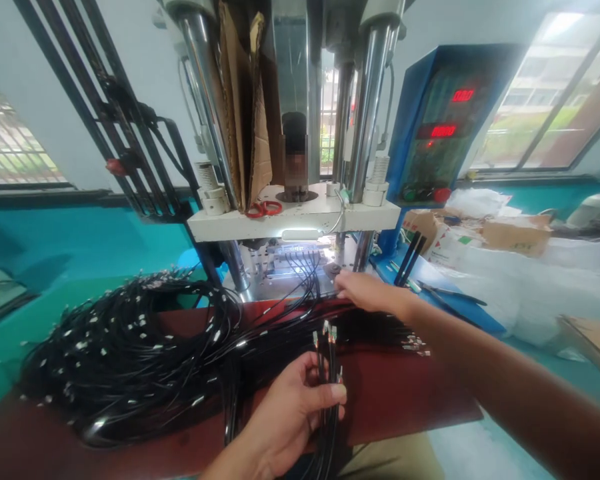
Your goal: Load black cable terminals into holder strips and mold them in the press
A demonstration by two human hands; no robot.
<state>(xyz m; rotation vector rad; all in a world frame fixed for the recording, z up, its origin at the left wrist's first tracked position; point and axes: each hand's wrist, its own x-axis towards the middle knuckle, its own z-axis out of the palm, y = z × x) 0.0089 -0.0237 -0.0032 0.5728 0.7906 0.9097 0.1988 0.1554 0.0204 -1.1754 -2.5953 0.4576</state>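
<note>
My left hand (pixel 300 400) is closed round a small bunch of black cables (pixel 325 427), whose metal-tipped ends (pixel 326 332) point up past my thumb. Farther forward, my right hand (pixel 360 290) reaches to the front edge of the press bed, its fingers curled in beside a small dark round part (pixel 333 269). Whatever those fingers hold, if anything, is hidden. Several thin black cables (pixel 307 273) run out from the lit mold (pixel 295 259) under the white press plate (pixel 300 222) toward the table.
A large coil of black cables (pixel 130 353) covers the left of the reddish-brown table (pixel 405 393). Red-handled scissors (pixel 264 209) and cardboard (pixel 260 133) rest on the press plate. At right stand a blue control box (pixel 445 120), dark tweezers (pixel 450 298) and plastic bags (pixel 545 287).
</note>
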